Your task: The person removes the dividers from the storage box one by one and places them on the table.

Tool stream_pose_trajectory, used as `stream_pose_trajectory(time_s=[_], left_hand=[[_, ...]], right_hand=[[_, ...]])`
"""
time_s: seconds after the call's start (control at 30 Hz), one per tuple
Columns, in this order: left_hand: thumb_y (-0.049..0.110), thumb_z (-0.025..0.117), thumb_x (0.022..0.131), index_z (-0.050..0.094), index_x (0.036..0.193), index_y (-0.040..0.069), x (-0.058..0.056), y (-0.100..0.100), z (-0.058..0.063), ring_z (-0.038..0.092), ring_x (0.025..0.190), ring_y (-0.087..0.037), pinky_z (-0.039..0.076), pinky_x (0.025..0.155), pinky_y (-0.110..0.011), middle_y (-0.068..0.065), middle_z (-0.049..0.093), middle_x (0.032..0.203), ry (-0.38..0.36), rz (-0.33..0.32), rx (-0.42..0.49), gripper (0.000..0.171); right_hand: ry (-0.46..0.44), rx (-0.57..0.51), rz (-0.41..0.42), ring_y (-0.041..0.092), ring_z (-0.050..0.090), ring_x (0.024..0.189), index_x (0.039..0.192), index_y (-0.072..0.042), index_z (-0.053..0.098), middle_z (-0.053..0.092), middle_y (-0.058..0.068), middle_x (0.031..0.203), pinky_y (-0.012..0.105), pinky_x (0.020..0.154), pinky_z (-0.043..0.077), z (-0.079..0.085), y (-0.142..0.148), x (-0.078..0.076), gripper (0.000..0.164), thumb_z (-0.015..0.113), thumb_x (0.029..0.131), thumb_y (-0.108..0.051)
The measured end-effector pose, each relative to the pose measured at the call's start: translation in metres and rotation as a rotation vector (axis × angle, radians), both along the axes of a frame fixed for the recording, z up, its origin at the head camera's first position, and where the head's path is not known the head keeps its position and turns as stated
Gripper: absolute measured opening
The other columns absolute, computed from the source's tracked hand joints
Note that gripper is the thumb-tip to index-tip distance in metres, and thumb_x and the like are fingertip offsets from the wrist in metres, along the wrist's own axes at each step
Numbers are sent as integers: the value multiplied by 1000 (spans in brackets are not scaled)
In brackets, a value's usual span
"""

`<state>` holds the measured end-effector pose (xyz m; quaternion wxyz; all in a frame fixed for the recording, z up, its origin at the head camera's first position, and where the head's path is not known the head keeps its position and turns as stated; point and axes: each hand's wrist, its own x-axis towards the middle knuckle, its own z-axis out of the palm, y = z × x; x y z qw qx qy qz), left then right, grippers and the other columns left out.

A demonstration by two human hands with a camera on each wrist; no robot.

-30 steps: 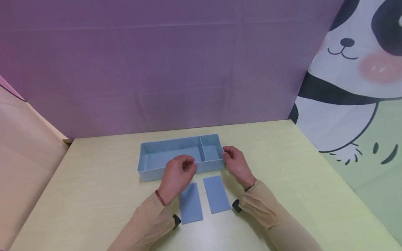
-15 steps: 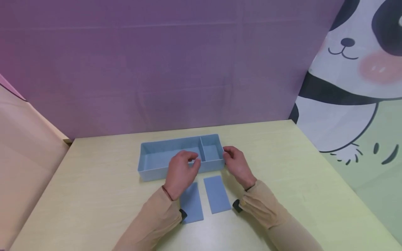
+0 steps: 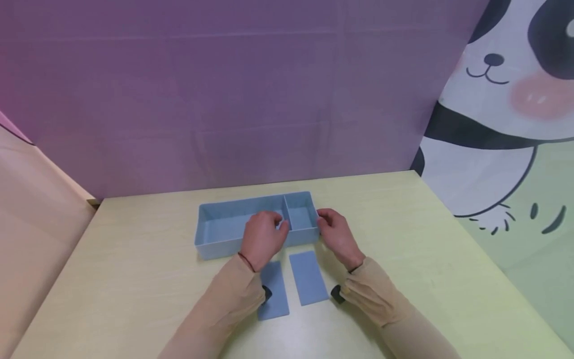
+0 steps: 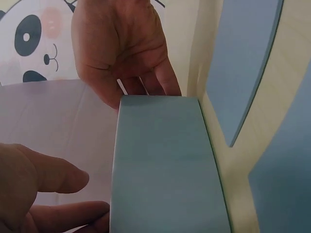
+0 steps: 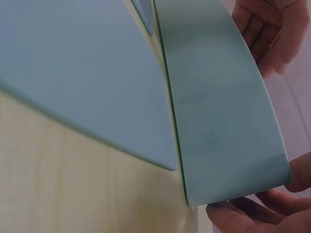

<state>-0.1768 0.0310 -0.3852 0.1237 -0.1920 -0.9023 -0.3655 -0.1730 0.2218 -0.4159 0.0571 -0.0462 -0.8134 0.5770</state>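
A blue rectangular box [image 3: 244, 247] with no lid lies on the table, split by an upright divider [image 3: 287, 212] into a long left compartment and a small right one. Over its front wall, near the divider, hovers my left hand [image 3: 262, 238], fingers loosely bent; the left wrist view shows a gap between its thumb [image 4: 65, 174] and fingers, with nothing held. My right hand [image 3: 338, 237] holds the box's right end, its fingers [image 5: 233, 218] against the outer end wall and its thumb by the rim corner.
Two flat blue panels lie side by side in front of the box: a left panel [image 3: 275, 294], partly hidden by my left sleeve, and a right panel [image 3: 309, 279]. Behind the pale wooden table [image 3: 134, 279] hangs a purple cloth [image 3: 224, 109]; a panda-print cloth [image 3: 484, 174] hangs at the right.
My left hand has shifted to the right and slightly forward along the box's front wall, closer to the divider. My right hand and the box stay in place.
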Motion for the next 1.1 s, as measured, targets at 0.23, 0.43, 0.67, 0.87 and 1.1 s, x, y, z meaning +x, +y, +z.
stream_pose_trajectory(time_s=[0.23, 0.43, 0.67, 0.87, 1.1], left_hand=[[18, 60, 88, 39, 46, 14, -8, 3, 3, 27, 43, -13, 22, 45, -28, 7, 25, 44, -27, 4, -95, 47], [18, 60, 87, 33, 46, 15, -12, 7, 9, 23, 39, -14, 20, 42, -29, 6, 21, 43, -38, 6, -139, 50], [18, 58, 89, 35, 46, 14, -18, 12, 12, 32, 38, -18, 27, 41, -31, 4, 24, 43, -80, 16, -193, 49], [17, 55, 90, 39, 46, 14, -25, 18, 15, 37, 38, -20, 30, 40, -33, 2, 30, 42, -114, 14, -236, 46], [14, 53, 88, 50, 47, 13, -31, 22, 17, 43, 38, -21, 32, 39, -33, -1, 46, 42, -205, 22, -249, 41]], right_hand=[[-11, -1, 0, 33, 55, 110, 126, 10, 50, 55, 27, 123, 38, 87, 45, 1, -1, 1, 35, 44, 98, -8], [-6, 0, -1, 32, 55, 109, 126, 10, 51, 56, 26, 122, 37, 86, 45, -1, -1, 0, 34, 44, 98, -8], [3, 4, -3, 32, 55, 108, 126, 10, 51, 56, 27, 122, 36, 85, 46, -1, -1, -1, 34, 45, 98, -8], [5, -3, 1, 34, 56, 107, 126, 10, 51, 57, 27, 120, 34, 83, 46, -1, 0, 0, 34, 44, 98, -8], [5, -8, 9, 33, 56, 105, 125, 10, 52, 57, 26, 119, 32, 82, 45, 0, 0, 1, 33, 45, 98, -8]])
